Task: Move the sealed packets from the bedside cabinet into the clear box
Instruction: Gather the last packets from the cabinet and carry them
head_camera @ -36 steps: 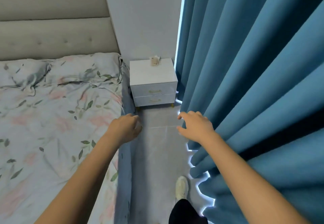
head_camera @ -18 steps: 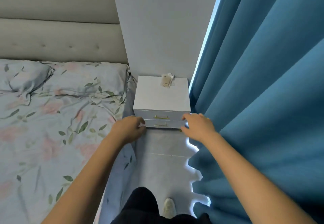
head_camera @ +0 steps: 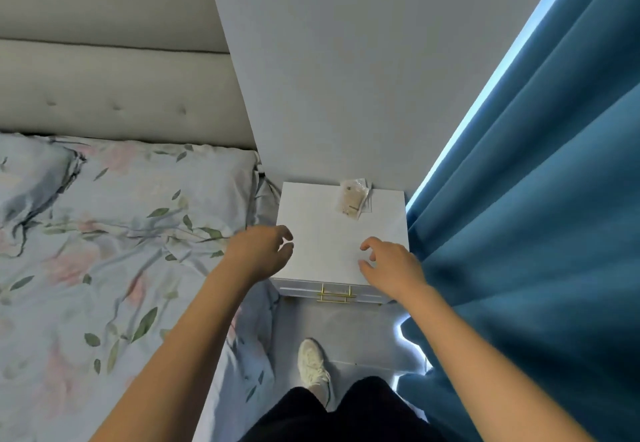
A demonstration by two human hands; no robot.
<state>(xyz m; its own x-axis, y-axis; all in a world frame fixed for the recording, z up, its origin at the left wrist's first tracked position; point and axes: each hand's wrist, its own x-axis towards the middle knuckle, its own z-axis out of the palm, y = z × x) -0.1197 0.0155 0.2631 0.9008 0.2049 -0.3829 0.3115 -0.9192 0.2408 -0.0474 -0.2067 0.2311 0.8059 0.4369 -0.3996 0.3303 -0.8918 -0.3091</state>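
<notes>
A white bedside cabinet (head_camera: pixel 322 247) with gold drawer handles stands against the wall between the bed and the curtain. A small pile of sealed packets (head_camera: pixel 352 198), clear with pale brown contents, lies at the back of its top, right of centre. My left hand (head_camera: pixel 260 253) hovers over the cabinet's front left corner, fingers curled loosely and holding nothing. My right hand (head_camera: pixel 390 268) hovers over the front right part, fingers apart and empty. Both hands are short of the packets. No clear box is in view.
A bed with floral bedding (head_camera: pixel 104 251) and a padded headboard (head_camera: pixel 114 95) fills the left. A blue curtain (head_camera: pixel 536 234) hangs close on the right. A narrow strip of grey floor (head_camera: pixel 346 331) lies before the cabinet, with my white shoe (head_camera: pixel 313 365) on it.
I have stepped closer to the cabinet, which now sits larger and nearer. Both hands have risen from drawer height to above the cabinet's top.
</notes>
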